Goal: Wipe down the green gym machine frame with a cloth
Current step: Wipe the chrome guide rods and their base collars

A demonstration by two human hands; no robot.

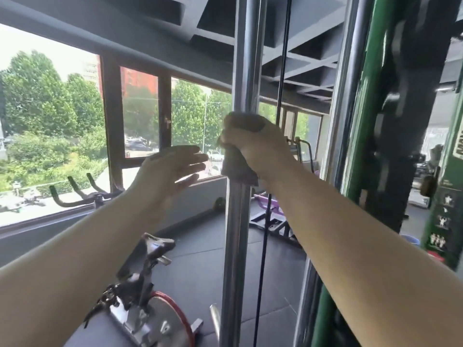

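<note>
Head view: the right hand (253, 144) grips one grey cloth (236, 169), wrapped around the vertical chrome pole (235, 234) at centre. The cloth is crumpled, its lower edge hanging below the fingers. The left hand (170, 171) hovers just left of the pole, fingers straight and spread, holding nothing. The green frame (360, 136) stands to the right, apart from both hands, glossy green with black fittings. One black cable (261, 259) runs beside the pole.

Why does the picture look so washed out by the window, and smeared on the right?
Head view: daylight overexposes the wide window; the green machine frame is motion-blurred; the wide lens bends the shiny steel pole where the right hand grips a grey cloth.
</note>
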